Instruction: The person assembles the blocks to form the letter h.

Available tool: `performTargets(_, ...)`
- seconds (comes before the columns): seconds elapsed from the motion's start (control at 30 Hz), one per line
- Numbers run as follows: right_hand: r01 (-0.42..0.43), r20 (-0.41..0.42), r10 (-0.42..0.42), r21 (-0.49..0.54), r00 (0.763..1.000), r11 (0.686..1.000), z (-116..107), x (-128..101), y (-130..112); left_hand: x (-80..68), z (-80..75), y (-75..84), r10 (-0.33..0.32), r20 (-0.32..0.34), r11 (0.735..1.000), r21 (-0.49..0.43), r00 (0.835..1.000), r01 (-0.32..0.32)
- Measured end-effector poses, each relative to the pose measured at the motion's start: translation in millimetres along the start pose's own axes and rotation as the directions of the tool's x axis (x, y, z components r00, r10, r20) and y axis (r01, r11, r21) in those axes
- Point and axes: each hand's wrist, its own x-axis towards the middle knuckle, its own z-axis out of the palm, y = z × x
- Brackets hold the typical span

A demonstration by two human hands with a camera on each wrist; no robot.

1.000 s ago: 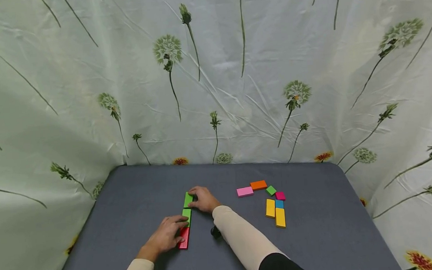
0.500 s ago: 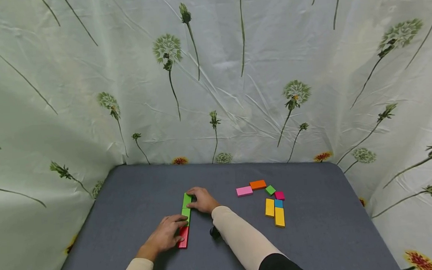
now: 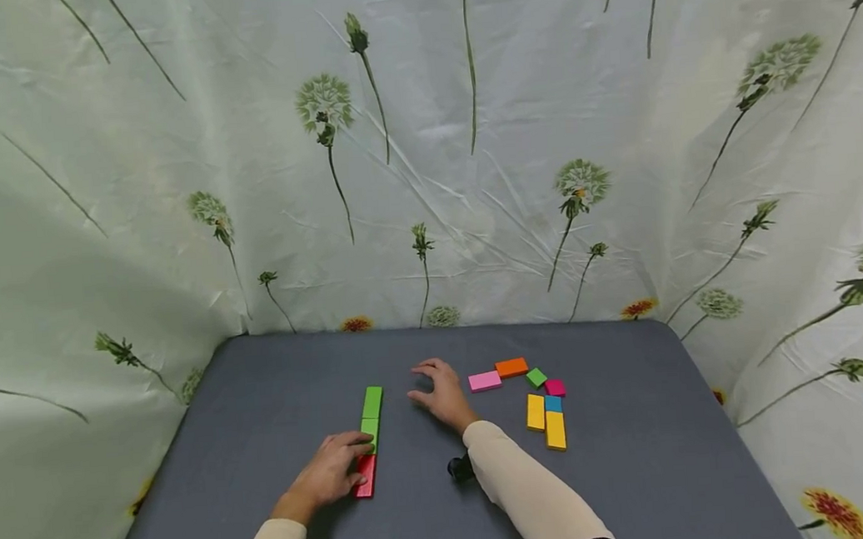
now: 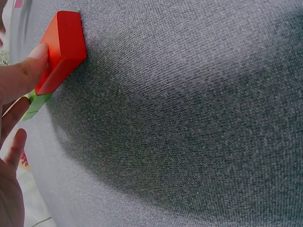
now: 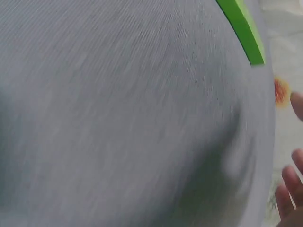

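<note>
Three flat blocks lie end to end in a line left of centre: a far green block [image 3: 371,402], a second green block [image 3: 369,428] and a red block [image 3: 366,476] nearest the person. My left hand [image 3: 329,470] rests at this line. In the left wrist view its thumb [image 4: 33,59] presses on the red block [image 4: 64,42], while the fingers reach over to the nearer green block, covering part of it. My right hand [image 3: 444,395] is to the right of the line, apart from it, thumb and fingers spread and holding nothing. In the right wrist view a green block [image 5: 244,30] shows beyond it.
On the right lie a pink block [image 3: 484,381], an orange block [image 3: 511,367], a small green block [image 3: 536,378], a magenta block [image 3: 555,388], a blue block [image 3: 553,404] and two yellow blocks [image 3: 535,413]. The dark grey table [image 3: 261,415] meets a flower-patterned curtain [image 3: 280,146].
My right hand has let go of the far green block and moved right. The gap between the two green blocks has closed. My left hand has stayed in place.
</note>
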Motion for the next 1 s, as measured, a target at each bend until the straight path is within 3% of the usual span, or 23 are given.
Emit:
performTargets(0.1,-0.055,-0.115,0.049,-0.057,0.992,0.997,-13.1,-10.2,8.2,-1.3,2.4,-1.3,0.037,-0.031,0.999,0.015,0.999,-0.036)
performTargets(0.23,-0.119,-0.267,0.085,-0.113,0.960,0.986,-28.1,-21.8,20.3,-1.3,2.5,-2.0,0.060,-0.051,0.998,0.017,0.997,-0.059)
performTargets(0.4,-0.230,-0.365,0.177,-0.107,0.914,0.967,-40.8,-34.5,34.8,-0.8,0.4,-1.3,0.049,-0.042,0.999,-0.005,0.998,-0.050)
performTargets(0.53,-0.316,-0.362,0.251,-0.132,0.898,0.939,-44.1,-40.6,42.8,-1.7,0.0,-1.2,0.047,-0.038,0.999,-0.014,0.998,-0.047)
performTargets(0.77,-0.343,-0.354,0.249,-0.235,0.901,0.909,-40.5,-39.2,46.9,-2.3,-0.2,-2.3,0.031,-0.039,0.999,-0.029,0.999,-0.032)
performTargets(1.0,-0.320,-0.314,0.248,-0.203,0.916,0.926,-42.6,-42.8,46.9,-1.8,0.3,-0.5,-0.012,0.000,0.999,-0.048,1.000,0.012)
